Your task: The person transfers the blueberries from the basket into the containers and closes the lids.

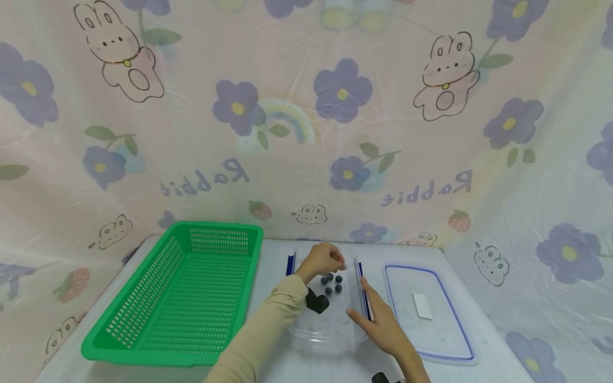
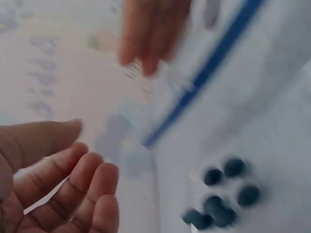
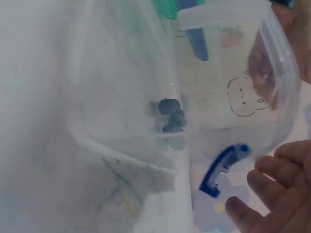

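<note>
A clear plastic box (image 1: 330, 336) with blue side latches stands on the white table, with several blueberries (image 1: 328, 291) on its bottom. My left hand (image 1: 322, 260) hovers over the far part of the box, its fingers loosely bent. In the left wrist view, that hand (image 2: 63, 184) has nothing between thumb and fingers. My right hand (image 1: 380, 324) is at the box's right wall, thumb and fingers spread. The right wrist view shows its fingers (image 3: 274, 177) close to a blue latch (image 3: 221, 170); whether they touch the wall is unclear.
A large green perforated basket (image 1: 191, 298) occupies the left of the table. To the right lies a clear lid (image 1: 445, 332) with a blue seal, and a small white rectangular piece (image 1: 422, 306) on it. Behind hangs a printed curtain (image 1: 287, 159).
</note>
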`<state>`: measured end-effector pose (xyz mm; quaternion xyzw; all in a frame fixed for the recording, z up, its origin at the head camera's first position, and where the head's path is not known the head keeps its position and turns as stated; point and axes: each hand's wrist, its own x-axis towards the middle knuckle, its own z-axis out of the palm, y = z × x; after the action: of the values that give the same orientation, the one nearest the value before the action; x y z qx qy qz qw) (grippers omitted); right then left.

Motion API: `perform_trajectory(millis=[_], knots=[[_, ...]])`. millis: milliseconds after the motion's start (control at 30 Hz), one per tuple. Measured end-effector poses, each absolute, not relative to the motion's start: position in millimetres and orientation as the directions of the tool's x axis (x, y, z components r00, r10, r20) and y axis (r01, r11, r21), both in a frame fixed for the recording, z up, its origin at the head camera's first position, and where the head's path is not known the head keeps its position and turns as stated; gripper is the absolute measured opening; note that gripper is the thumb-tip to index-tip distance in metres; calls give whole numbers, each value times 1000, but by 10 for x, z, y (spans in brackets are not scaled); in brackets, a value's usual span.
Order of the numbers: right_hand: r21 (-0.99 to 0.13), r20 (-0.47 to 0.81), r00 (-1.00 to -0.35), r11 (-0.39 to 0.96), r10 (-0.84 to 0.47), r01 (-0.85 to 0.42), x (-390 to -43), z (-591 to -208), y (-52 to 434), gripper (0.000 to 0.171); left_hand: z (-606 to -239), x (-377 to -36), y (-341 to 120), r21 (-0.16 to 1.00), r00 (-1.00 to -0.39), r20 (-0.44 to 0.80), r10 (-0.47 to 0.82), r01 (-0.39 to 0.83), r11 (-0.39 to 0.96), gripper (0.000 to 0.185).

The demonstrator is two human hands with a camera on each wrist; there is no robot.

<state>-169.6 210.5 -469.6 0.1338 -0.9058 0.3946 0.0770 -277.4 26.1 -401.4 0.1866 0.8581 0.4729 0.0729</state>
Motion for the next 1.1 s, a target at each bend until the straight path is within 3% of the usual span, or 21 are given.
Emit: perform_trajectory(millis=[267, 533, 767, 933, 1100], knots=[[-694, 465, -879, 573, -104, -436, -1680, -4515, 2228, 57, -3727, -2476, 471, 925, -929, 228, 291, 300, 233, 6], [-846, 433, -901, 348, 4, -405, -1603, -4270, 2527, 34, -3615, -2129, 836, 942, -931, 335, 142, 333, -43, 9], [-906, 386, -916, 232, 107, -355, -1506, -4130, 2887, 35, -3663, -1740, 1254, 918, -937, 320, 142, 269, -292, 15], [-931, 343, -923, 196, 174, -309, -1443, -4075, 3169, 31, -3745, -1497, 1567, 920, -955, 243, 170, 171, -352, 17], [-942, 298, -935, 215, 191, -257, -1430, -4073, 3444, 23, -3923, -1353, 1894, 922, -984, 145, 103, 96, -375, 23]])
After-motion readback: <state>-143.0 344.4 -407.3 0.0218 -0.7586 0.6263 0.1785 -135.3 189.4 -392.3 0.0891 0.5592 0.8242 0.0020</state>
